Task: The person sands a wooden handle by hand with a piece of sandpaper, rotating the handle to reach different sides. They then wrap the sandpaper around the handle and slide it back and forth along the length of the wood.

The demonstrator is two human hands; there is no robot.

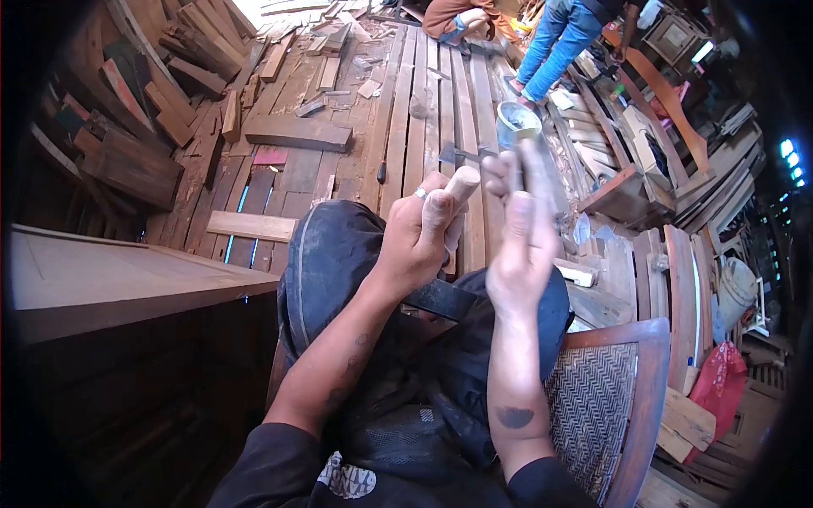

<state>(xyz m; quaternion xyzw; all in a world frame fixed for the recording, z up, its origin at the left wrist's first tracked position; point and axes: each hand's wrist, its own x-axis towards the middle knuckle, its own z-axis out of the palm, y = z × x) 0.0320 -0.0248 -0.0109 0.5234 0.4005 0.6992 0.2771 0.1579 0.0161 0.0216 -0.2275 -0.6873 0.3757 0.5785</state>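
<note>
My left hand (pixel 417 229), with a ring on one finger, is closed around a pale round-ended piece of wood (pixel 462 179). The end of this piece points up and away from me; its lower part is hidden in my fist. My right hand (pixel 522 241) is raised just to the right, smeared by motion. It grips a narrow, long thing (pixel 533 173) with a pale tip, too blurred to name. Between my knees, below both hands, lies a dark flat bar (pixel 439 298). A dark blade-like piece (pixel 450 153) shows behind the hands.
A bucket (pixel 517 123) stands ahead on the plank floor (pixel 406 110). A thick wooden block (pixel 298 133) and offcuts lie ahead left. A cabinet-like piece (pixel 127 284) is at my left, a woven chair (pixel 597 381) at right. Two other people (pixel 550 42) are at the far end.
</note>
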